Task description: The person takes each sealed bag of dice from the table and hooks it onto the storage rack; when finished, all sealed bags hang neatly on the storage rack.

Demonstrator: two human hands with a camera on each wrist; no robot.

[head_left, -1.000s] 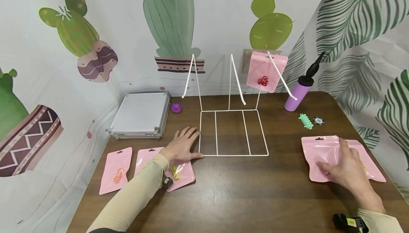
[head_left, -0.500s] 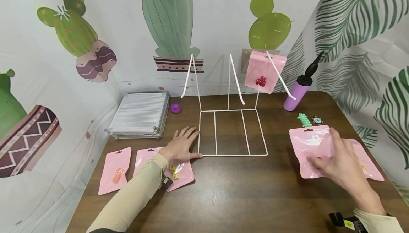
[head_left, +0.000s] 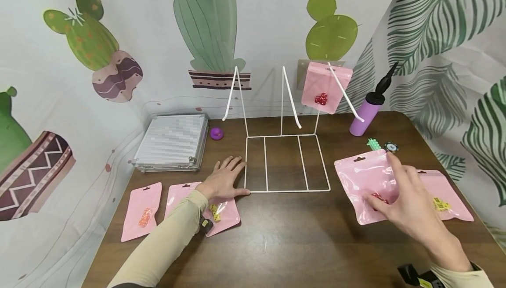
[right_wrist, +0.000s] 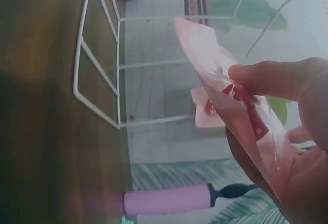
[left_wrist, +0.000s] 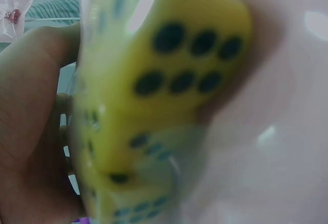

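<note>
My right hand [head_left: 413,209] pinches a pink zip pouch [head_left: 356,178] with red dice inside, raised above the table's right side. In the right wrist view the thumb presses one face of this pouch [right_wrist: 225,98], with fingers behind it. My left hand [head_left: 224,181] lies with fingers spread at the left edge of a white wire display rack [head_left: 287,191], its thumb at the front corner. Another pink pouch with red dice [head_left: 314,77] hangs on the rack's right hook. Under the left wrist lies a pouch with yellow dice [head_left: 227,220], whose yellow dice [left_wrist: 174,55] fill the left wrist view.
Two more pink pouches lie at the left, one with orange dice [head_left: 144,217]. A pouch with yellow dice [head_left: 454,196] lies beyond the right hand. Behind stand a silver case [head_left: 171,138], a purple ring-shaped piece [head_left: 216,133], a purple pump [head_left: 364,117] and a poker chip [head_left: 391,147].
My right hand has lifted the pouch with red dice off the table and carried it left, uncovering more of the yellow-dice pouch beneath. The left hand has stayed in place.
</note>
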